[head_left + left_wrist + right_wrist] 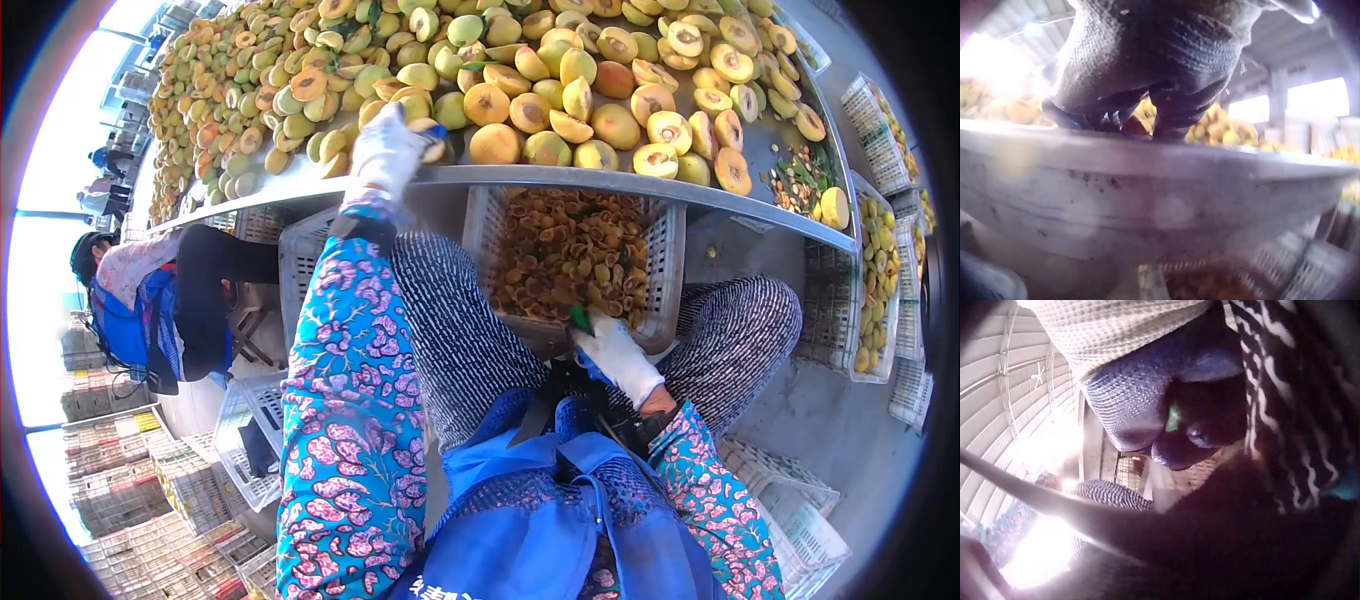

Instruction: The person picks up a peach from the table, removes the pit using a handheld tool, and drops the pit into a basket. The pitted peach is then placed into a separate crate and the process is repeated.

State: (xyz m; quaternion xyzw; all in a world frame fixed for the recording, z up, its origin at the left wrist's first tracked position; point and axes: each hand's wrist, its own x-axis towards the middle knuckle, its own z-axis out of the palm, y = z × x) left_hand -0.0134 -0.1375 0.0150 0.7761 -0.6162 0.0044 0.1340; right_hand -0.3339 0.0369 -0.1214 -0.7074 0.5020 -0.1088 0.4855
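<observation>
My left hand (385,155), in a white glove with blue-coated fingers, reaches over the metal table's front edge. Its fingers curl around a peach half (434,151) at the edge of the fruit heap. In the left wrist view, the fingers (1172,115) bend down behind the metal rim (1147,150). Low between the knees, my right hand (618,355) grips a green-handled tool (580,318), whose other end is hidden. The right wrist view shows a bit of the green handle (1174,417) among the curled blue fingers.
Yellow peach halves (560,75) cover much of the tabletop (450,172). Under its edge stands a plastic crate (660,270) of brown fruit scraps. Crates of fruit (875,285) line the right. Another person (150,300) sits at left, near stacked crates (115,460).
</observation>
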